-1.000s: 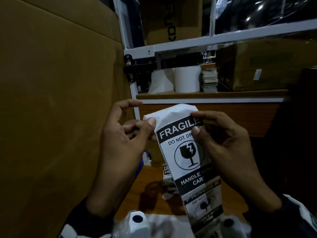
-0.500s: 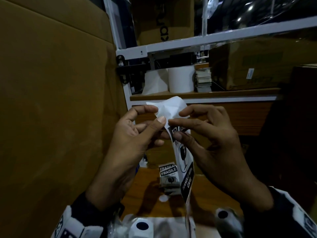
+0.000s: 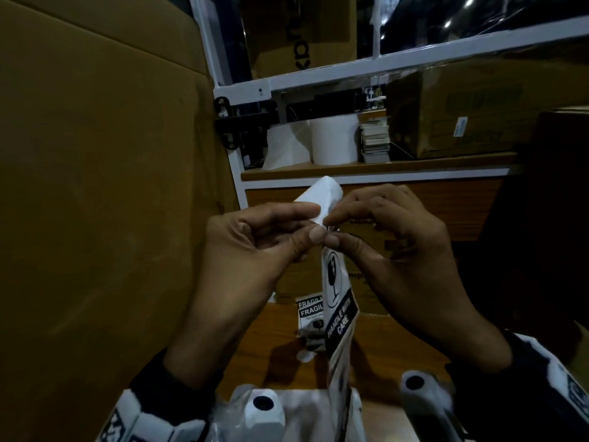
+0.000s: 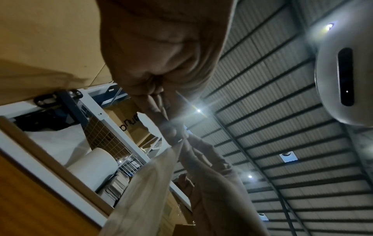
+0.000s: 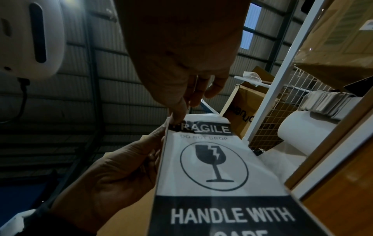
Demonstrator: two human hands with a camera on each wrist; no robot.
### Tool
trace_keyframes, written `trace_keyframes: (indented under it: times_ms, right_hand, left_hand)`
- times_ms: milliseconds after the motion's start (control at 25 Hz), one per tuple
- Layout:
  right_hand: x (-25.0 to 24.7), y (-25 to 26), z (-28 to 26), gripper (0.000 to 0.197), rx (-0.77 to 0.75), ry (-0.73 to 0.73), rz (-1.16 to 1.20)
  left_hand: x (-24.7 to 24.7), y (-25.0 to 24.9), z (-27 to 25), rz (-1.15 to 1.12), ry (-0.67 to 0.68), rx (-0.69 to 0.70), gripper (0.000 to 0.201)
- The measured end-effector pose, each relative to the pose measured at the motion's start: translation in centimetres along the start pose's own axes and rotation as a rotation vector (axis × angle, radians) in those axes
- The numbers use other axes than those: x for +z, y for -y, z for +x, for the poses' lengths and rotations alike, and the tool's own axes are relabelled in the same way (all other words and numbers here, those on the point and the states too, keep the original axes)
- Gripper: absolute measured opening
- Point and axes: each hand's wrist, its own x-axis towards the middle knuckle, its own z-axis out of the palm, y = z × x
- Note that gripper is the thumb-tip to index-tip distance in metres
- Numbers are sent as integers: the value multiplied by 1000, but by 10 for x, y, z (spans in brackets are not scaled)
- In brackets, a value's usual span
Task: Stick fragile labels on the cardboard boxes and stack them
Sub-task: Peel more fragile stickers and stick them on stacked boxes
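Hands: your left hand (image 3: pixel 255 250) and right hand (image 3: pixel 392 250) both pinch the label strip (image 3: pixel 338 301) at its top, held mid-air.
Surface: wooden table (image 3: pixel 382 346) below, spare labels (image 3: pixel 310 314) lying on it.
Room: cardboard box (image 3: pixel 95 186) left; paper roll (image 3: pixel 333 138) on far shelf.

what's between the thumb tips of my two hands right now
The top corner of the white strip of black-and-white fragile labels, pinched by left hand and right hand; clearest in the head view.

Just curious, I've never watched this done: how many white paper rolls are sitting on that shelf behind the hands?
1 clear white roll stands upright on the wooden shelf, beside a stack of cards. The white shape to its left may be loose paper; I cannot tell.
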Motion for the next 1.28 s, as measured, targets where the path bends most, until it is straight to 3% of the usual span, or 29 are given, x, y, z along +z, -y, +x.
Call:
trace_keyframes:
  times_ms: [400,600,800,1080,1280]
  right_hand:
    - [-3,7,1,16,-26,-15,28]
    - [0,9,2,32,-44,-22,-14]
    - [4,8,2,21,-100,-38,-32]
    - [13,1,-7,23,-335,-163,-306]
    - [22,-5,-12,18,-352,-215,-298]
  left_hand:
    - [0,8,-7,7,-184,103,15]
    - [2,7,-9,10,-149,116,15]
    - [5,7,-11,23,-135,124,13]
    - [12,9,-14,59,-165,109,10]
    - [12,13,-15,81,-189,116,8]
